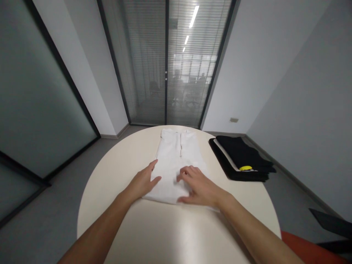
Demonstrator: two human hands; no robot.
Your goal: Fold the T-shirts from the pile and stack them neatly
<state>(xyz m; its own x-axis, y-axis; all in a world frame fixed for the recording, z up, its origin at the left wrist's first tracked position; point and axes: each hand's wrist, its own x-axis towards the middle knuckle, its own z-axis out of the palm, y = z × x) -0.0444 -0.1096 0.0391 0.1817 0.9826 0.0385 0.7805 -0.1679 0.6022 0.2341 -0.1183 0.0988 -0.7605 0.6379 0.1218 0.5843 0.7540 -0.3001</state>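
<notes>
A white garment [176, 154] lies folded lengthwise on the round cream table [154, 234], running from the table's middle to its far edge. My left hand [143, 182] rests flat on the garment's near left corner, fingers stretched out. My right hand [198, 187] lies palm down on the garment's near right part, with fingers spread and slightly curled on the cloth. Neither hand grips anything.
A stack of folded black and white clothes [242, 161] with a small yellow object [245, 168] on it sits at the table's right edge. Glass doors with blinds [167, 62] stand behind the table. An orange seat [308, 249] shows at lower right.
</notes>
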